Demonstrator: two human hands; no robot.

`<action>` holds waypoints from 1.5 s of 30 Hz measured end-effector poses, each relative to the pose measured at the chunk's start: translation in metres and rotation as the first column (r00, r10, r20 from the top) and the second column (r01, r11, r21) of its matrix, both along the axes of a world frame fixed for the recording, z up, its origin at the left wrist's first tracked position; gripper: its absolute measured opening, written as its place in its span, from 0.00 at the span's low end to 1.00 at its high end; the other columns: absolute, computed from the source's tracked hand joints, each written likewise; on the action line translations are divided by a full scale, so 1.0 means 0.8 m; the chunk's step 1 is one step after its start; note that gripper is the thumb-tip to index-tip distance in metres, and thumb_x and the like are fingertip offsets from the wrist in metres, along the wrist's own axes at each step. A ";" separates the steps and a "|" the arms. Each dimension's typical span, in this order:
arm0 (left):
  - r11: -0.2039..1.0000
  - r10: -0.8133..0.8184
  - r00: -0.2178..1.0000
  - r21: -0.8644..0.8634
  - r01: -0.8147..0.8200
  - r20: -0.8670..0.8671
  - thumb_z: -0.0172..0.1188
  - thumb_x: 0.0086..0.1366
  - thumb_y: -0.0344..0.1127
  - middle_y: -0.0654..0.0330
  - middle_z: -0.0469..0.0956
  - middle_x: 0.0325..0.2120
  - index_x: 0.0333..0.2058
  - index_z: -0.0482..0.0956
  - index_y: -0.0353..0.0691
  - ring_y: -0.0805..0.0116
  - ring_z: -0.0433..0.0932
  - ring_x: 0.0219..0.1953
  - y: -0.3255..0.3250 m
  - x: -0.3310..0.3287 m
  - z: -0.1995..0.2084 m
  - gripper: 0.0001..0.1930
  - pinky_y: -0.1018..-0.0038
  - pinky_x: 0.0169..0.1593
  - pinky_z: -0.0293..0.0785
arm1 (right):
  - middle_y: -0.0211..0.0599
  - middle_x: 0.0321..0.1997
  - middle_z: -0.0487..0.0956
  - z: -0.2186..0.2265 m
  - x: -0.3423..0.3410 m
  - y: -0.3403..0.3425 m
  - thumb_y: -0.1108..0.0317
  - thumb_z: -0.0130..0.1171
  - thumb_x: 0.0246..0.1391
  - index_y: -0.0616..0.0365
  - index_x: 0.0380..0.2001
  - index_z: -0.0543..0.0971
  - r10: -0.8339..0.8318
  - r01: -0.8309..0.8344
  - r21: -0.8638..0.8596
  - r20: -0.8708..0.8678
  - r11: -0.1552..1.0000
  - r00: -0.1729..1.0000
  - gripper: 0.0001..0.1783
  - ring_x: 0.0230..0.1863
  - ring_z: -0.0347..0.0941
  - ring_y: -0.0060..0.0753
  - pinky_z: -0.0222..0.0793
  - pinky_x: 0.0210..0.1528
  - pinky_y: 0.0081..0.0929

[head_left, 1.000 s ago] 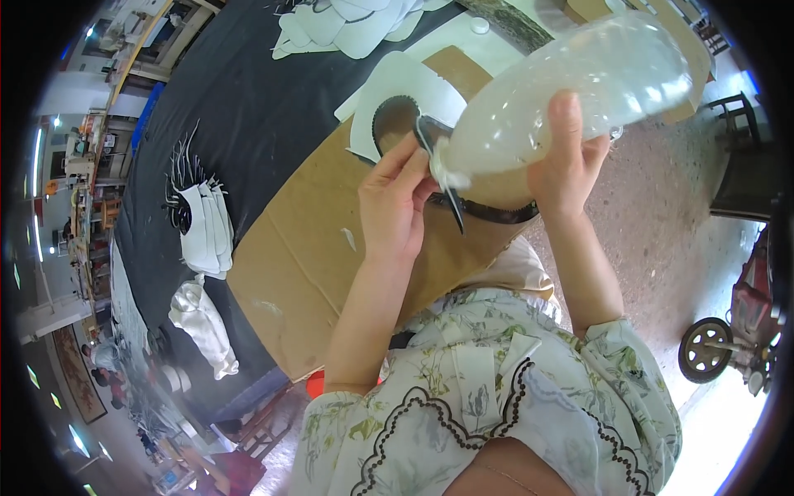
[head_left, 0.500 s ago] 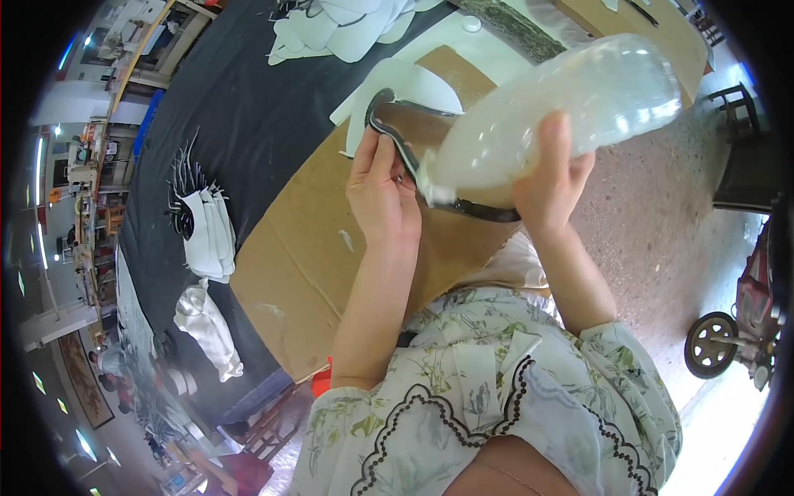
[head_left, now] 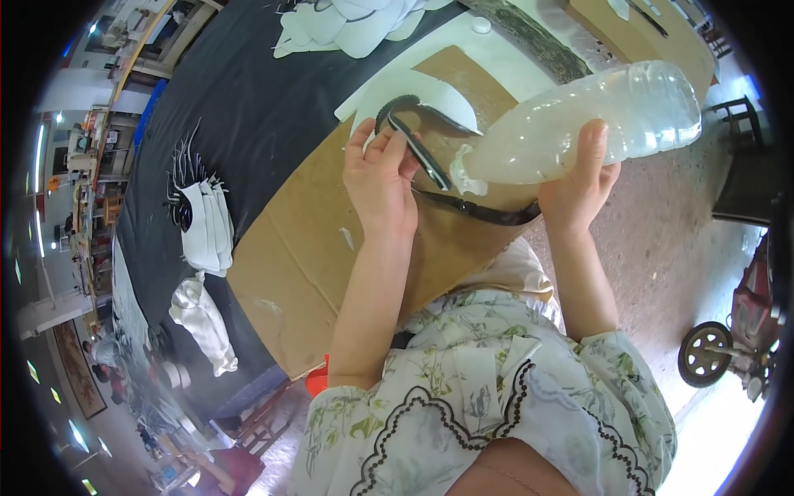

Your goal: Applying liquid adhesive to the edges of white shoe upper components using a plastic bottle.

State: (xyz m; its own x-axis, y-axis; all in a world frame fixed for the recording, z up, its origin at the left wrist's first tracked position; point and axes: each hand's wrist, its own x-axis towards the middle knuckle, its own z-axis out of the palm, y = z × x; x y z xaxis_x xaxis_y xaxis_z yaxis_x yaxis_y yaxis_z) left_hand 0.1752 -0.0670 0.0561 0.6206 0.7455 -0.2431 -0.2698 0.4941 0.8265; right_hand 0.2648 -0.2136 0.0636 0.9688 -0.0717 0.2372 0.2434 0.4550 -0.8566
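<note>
In my left hand [head_left: 382, 178] a narrow black strip [head_left: 422, 154] is pinched, bent over in a loop above the fingers. Another dark strip [head_left: 488, 212] curves along the cardboard to the right, and whether it is the same piece I cannot tell. My right hand [head_left: 579, 178] grips a large translucent plastic bottle [head_left: 595, 120], tilted on its side with its whitish, crusted neck toward the left hand. That neck stands a little apart from the strip's end. Behind the left hand lies a white rounded flat piece [head_left: 418, 89] on the cardboard.
Brown cardboard [head_left: 289, 281] covers the near part of a dark-clothed table [head_left: 248, 91]. White pieces with black strips [head_left: 205, 223] and a crumpled white cloth bundle [head_left: 203, 322] lie left. More white pieces [head_left: 351, 25] are heaped at the back. A wheeled machine [head_left: 707, 354] stands at the right.
The bottle has moved right, and its neck has come away from the strip. My left hand still pinches the strip, whose end now points toward the bottle.
</note>
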 end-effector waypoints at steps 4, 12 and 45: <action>0.998 -0.033 0.999 0.051 0.032 0.023 0.58 0.55 0.21 0.53 0.71 0.39 0.50 0.58 0.33 0.67 0.76 0.38 -0.003 -0.004 0.006 0.25 0.75 0.42 0.76 | 0.35 0.36 0.73 0.007 0.007 -0.002 0.55 0.54 0.55 0.62 0.42 0.71 0.021 -0.019 0.033 -0.054 0.999 0.998 0.21 0.40 0.71 0.26 0.69 0.38 0.25; 0.994 0.029 0.992 -0.105 -0.016 0.124 0.58 0.54 0.20 0.57 0.70 0.44 0.53 0.56 0.36 0.71 0.72 0.42 -0.005 0.003 0.002 0.28 0.76 0.43 0.72 | 0.35 0.38 0.74 0.001 -0.015 0.011 0.60 0.55 0.55 0.63 0.44 0.70 0.060 -0.054 -0.059 0.098 0.997 0.993 0.19 0.38 0.70 0.24 0.68 0.38 0.23; 0.991 0.101 0.985 -0.106 -0.086 0.143 0.57 0.56 0.20 0.58 0.72 0.44 0.52 0.60 0.39 0.74 0.76 0.36 -0.014 0.000 0.010 0.26 0.78 0.36 0.77 | 0.36 0.36 0.76 0.010 -0.001 0.011 0.68 0.61 0.49 0.67 0.40 0.73 -0.052 0.123 -0.160 0.390 0.979 0.919 0.17 0.36 0.71 0.26 0.68 0.40 0.22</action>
State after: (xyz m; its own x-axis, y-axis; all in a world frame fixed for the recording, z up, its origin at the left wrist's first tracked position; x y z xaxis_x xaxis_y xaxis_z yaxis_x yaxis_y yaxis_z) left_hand 0.1749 -0.0780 0.0643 0.5835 0.7791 -0.2293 -0.4342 0.5379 0.7226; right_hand 0.2642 -0.2046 0.0716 0.7931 -0.0743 0.6045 0.5999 0.2663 -0.7544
